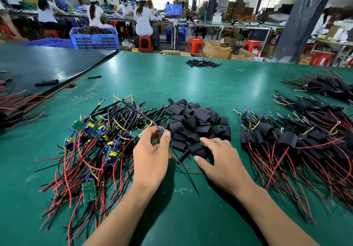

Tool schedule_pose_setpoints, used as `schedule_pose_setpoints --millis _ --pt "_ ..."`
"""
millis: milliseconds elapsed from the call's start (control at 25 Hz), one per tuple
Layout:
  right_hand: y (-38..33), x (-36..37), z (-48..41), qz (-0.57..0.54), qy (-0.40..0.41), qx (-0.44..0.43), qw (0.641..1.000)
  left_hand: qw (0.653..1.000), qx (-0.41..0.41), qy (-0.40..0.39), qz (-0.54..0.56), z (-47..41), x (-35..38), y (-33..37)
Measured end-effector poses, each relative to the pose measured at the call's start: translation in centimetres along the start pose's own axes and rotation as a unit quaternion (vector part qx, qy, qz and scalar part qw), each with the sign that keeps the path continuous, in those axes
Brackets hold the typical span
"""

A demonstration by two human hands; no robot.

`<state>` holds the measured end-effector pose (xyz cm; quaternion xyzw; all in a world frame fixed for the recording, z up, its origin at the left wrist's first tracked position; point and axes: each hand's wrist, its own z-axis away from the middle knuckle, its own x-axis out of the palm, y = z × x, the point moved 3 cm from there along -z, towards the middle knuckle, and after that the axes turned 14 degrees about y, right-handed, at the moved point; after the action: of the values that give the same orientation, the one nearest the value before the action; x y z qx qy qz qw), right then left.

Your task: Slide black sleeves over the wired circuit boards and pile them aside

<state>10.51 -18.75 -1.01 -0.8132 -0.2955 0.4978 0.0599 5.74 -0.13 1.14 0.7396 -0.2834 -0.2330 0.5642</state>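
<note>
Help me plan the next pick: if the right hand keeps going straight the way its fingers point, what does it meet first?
Most likely the pile of loose black sleeves; the right hand already hovers at its near edge.

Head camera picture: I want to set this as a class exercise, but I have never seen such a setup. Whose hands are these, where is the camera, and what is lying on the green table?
No machine here: a person works with bare hands, and the one camera sits on their head, looking forward and down. On the green table lie three groups. At the left is a heap of bare boards with red and black wires. In the middle is a pile of sleeves. At the right are finished pieces, boards already sleeved. The left hand pinches one wired board between its fingers. The right hand is open, reaching over the sleeves and holding nothing. Other workers sit at benches behind.
</note>
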Motion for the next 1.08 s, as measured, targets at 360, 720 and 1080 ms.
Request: schedule_pose_setpoints --millis 360,720,1080 --pt "0.8 -1.1 -0.4 -0.113 0.094 0.146 0.978 0.999 -0.017 -0.007 0.027 0.2 0.2 0.2" --pt "0.9 -1.2 -0.7 -0.089 0.088 0.111 0.986 1.0 0.029 0.011 0.0 0.2 0.0 0.0" --pt "0.6 -1.0 -0.3 -0.106 0.054 0.061 0.991 0.998 0.009 0.067 0.006 -1.0 -0.8 -0.6"
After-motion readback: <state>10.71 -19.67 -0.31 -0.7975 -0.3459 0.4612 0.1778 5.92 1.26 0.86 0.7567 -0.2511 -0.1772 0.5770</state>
